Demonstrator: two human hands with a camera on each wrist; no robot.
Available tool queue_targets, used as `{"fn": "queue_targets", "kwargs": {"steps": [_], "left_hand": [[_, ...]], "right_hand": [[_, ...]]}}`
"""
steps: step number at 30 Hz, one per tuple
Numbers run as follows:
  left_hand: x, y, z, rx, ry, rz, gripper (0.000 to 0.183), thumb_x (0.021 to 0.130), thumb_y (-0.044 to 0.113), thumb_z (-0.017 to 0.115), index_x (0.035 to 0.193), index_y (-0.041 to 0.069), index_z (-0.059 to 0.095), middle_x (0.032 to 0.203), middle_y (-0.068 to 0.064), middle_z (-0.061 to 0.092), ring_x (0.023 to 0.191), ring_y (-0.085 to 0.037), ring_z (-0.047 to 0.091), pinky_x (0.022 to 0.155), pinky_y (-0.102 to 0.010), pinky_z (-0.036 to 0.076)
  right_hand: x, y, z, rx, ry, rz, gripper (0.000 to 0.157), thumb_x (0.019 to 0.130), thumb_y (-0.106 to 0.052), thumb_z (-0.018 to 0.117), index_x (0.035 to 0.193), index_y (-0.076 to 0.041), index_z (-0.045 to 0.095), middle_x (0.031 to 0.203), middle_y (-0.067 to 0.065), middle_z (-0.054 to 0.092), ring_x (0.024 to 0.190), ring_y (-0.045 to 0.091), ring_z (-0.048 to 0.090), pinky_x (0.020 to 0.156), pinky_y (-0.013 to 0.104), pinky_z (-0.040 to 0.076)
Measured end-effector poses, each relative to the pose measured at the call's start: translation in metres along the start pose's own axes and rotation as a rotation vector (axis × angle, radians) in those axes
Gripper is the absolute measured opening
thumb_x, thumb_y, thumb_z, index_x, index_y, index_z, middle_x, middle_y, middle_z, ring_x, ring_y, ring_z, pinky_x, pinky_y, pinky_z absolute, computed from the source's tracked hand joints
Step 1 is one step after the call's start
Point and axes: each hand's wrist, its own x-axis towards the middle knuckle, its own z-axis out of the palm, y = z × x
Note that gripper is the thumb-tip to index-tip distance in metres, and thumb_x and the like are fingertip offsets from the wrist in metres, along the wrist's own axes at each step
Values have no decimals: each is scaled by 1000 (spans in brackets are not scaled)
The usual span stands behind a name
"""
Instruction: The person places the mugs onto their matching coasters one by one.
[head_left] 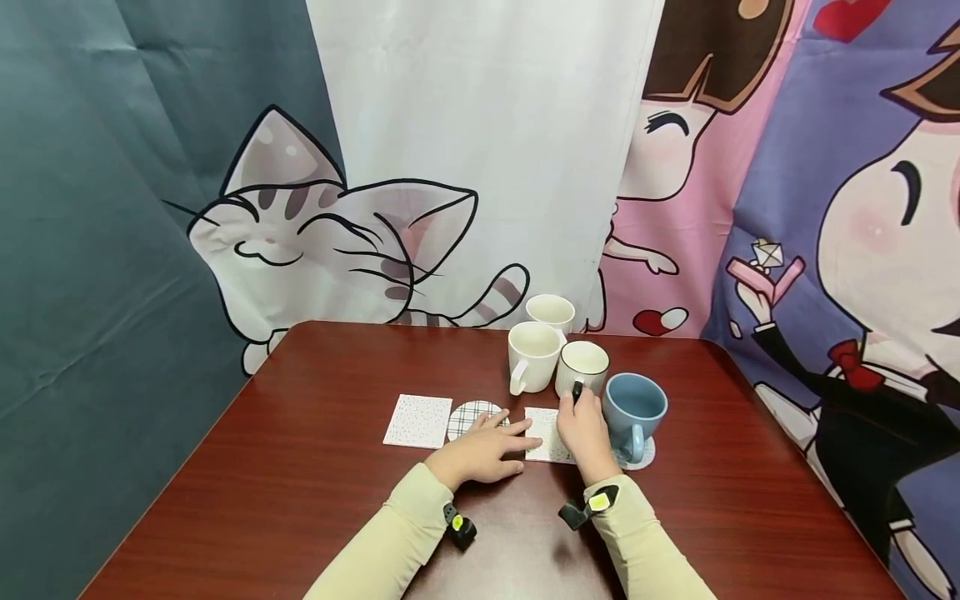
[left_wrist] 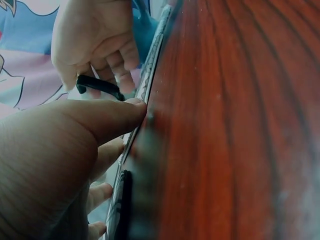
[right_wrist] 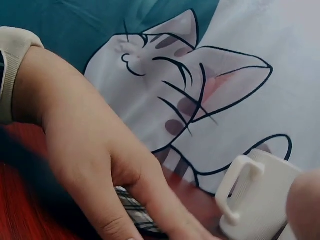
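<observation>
Head view, right hand holding black-handled mug, blue mug on coaster

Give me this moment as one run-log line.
left grip: spread over plaid coaster, square coaster | right grip: holds black handle, dark-rimmed mug | blue mug: upright on pale coaster

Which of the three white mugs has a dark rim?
The dark-rimmed mug is at the right hand, beside the blue mug; the leftmost mug and rear mug have plain white rims.
</observation>
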Motion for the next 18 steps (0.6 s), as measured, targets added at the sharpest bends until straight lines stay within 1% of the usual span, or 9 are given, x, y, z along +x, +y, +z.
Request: {"fn": "queue_targets", "kwargs": {"steps": [2,5,7,9,11,14,18], "left_hand": [[-1,0,-1,5,-1,2,46,90,40,53,135,41,42,147,6,30,134,-35,21,101,-59,18],[-2,-2,-2,12,-4,10,47,90,39,53,136,41,42,147,6,30,134,-35,21,101,-59,19],[-2,-3,-2,16,-4,19,47,90,38,53,136,40,41,147,7,29,134,-35,21,101,-59,20],[-2,-3,-1,16,-7,28,47,91,38,53,136,40,41,147,7,29,134,-34,21,101,-59,20],[-2,-4,0,16,-8,34,47,91,39,52,136,41,41,147,7,28,134,-34,21,101,-59,20],[-1,-5,1,10,-15,40,47,91,39,51,136,40,40,148,7,28,135,-34,20,101,-59,19],[-1,-7,2,4,-18,37,47,91,39,52,136,41,40,148,6,28,135,-34,19,102,-59,18]], "right_hand": [[2,3,4,115,-6,22,41,98,-33,33,106,3,49,91,25,57,83,39,59,70,47,45],[5,6,10,387,-67,83,47,99,-38,27,107,3,49,86,22,59,63,30,62,53,37,49],[8,8,14,569,-112,140,52,99,-41,25,111,4,49,89,22,59,54,26,62,45,32,48],[11,10,17,716,-141,180,55,99,-42,26,117,5,47,94,21,57,54,21,61,43,30,48],[13,12,18,808,-161,209,58,98,-44,25,118,6,46,91,19,57,51,17,60,42,28,48],[17,14,18,907,-194,240,61,98,-46,26,117,8,44,82,13,57,49,14,57,41,27,47],[20,14,17,974,-223,245,58,98,-45,27,113,9,45,75,7,55,48,15,55,40,26,47]]}}
